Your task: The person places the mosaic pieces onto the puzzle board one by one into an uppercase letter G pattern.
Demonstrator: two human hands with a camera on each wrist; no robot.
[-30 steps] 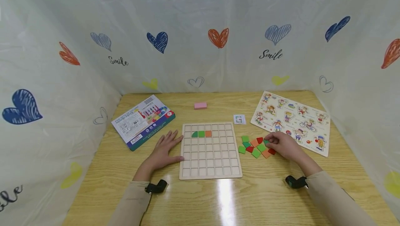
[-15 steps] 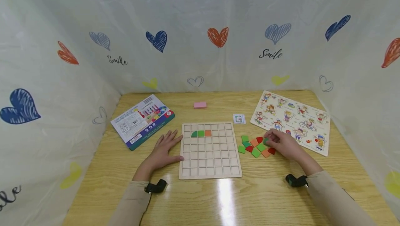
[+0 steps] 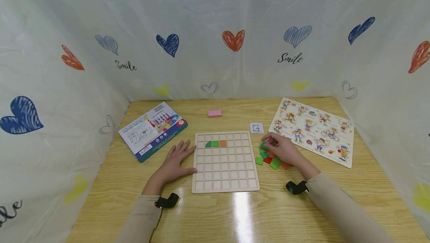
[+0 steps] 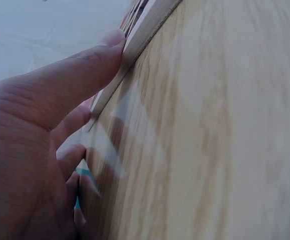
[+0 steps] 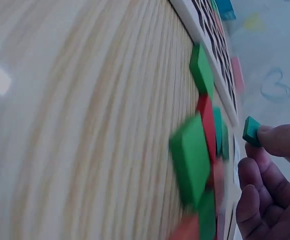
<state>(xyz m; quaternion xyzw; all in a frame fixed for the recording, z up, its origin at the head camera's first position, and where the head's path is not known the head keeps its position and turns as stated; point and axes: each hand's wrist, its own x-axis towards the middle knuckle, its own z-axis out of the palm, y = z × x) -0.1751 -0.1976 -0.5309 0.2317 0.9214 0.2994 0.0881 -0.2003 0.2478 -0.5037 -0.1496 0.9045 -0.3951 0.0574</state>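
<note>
A wooden grid board [image 3: 226,162] lies flat in the head view, with a dark green quarter-round tile [image 3: 208,144], a light green square [image 3: 215,143] and an orange square [image 3: 223,143] in one row. My left hand [image 3: 175,162] rests at its left edge, fingers spread, thumb and index fingertip against the rim. Between thumb and index finger my right hand [image 3: 283,148] pinches a dark green tile [image 5: 251,131], raised over a loose pile of green, red and orange tiles [image 3: 274,164]. The hand hides part of that pile.
A small pattern card [image 3: 256,128] lies beyond the board's far right corner. Behind the board is a pink block [image 3: 214,113]. A boxed set [image 3: 152,131] lies at the left, and a picture puzzle board [image 3: 314,131] at the right. A printed curtain [image 3: 201,67] encloses the table.
My right hand has lifted the dark green tile from the right of the pile and carried it left, toward the board. My left hand stays in place.
</note>
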